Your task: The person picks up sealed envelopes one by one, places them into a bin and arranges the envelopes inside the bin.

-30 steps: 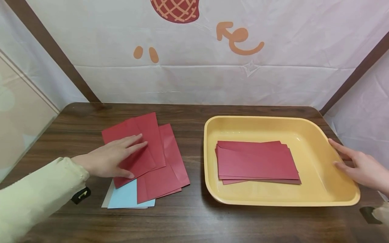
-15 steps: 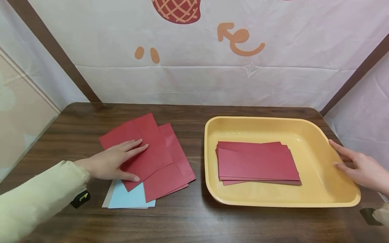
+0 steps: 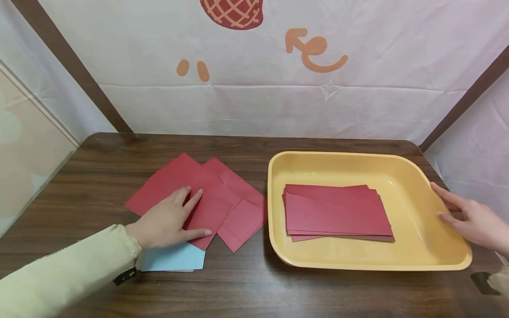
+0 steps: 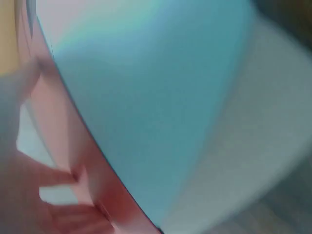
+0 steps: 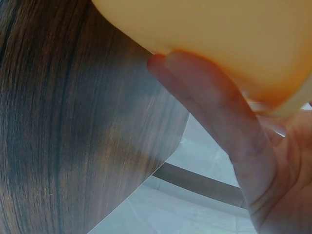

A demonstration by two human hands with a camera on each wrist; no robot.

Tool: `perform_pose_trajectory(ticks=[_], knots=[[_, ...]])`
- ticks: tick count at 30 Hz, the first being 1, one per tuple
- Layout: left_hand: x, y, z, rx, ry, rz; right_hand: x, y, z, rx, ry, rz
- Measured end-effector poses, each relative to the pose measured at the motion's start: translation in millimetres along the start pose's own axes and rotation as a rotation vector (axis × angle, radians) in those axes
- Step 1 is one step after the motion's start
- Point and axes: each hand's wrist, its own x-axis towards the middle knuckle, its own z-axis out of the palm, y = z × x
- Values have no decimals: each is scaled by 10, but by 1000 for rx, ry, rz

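Observation:
My left hand point(image 3: 166, 223) rests with spread fingers on the upper red envelope point(image 3: 210, 190) of a loose, fanned pile on the left of the table. A lower red envelope point(image 3: 242, 225) sticks out toward the tray. Under the pile lies a light blue envelope point(image 3: 175, 258), with a pale one beneath it; in the left wrist view the blue envelope point(image 4: 146, 97) fills the middle. My right hand point(image 3: 475, 218) grips the right wall of a yellow tray point(image 3: 401, 260), thumb over the rim and fingers outside. Several red envelopes point(image 3: 334, 212) lie stacked inside the tray.
The dark wood table point(image 3: 246, 291) runs to a patterned cloth backdrop point(image 3: 254, 106) behind it. The tray's left wall stands right beside the pile's right corner. Brown posts point(image 3: 91, 92) rise at the back corners.
My left hand has moved slightly right, and the red envelopes under it have turned and slid right, up to the tray. The right hand and tray have stayed put.

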Motion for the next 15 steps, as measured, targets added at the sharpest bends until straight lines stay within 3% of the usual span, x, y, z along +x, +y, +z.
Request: perform_pose_trajectory(ticks=[6,11,15], knots=[[-21,277,54,127,71,-81,7,28,-3,0,-5,3],[18,456,68,227,85,-150,7,43,4,-10,5,-5],[53,520,48,246,80,-180,9,48,7,-11,5,-12]])
